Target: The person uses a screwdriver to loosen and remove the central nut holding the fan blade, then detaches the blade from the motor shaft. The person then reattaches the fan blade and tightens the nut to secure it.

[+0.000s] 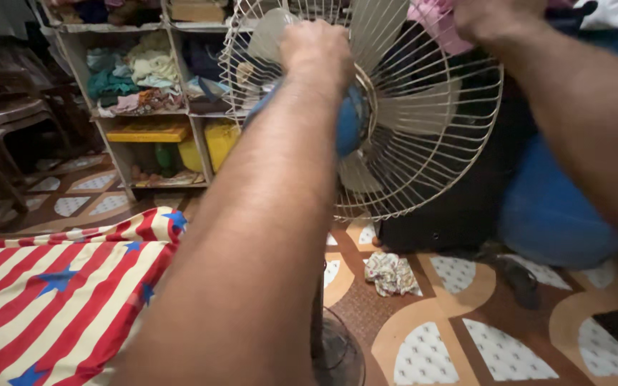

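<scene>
The pedestal fan (395, 107), standing on the patterned floor (466, 343) before the shelves (144, 107), is gripped at its wire guard (430, 143) by the closed left hand (316, 50), while a pink cloth (434, 25) is pressed to the guard's top by the clenched right hand (498, 18), wiping seemingly just begun.

A lived-in room of a home is being shown: folded clothes are being kept in an open white shelf unit (134, 107), a red-and-white striped cloth with blue stars (51, 286) is being spread over brown-and-cream patterned flooring (466, 322).
</scene>
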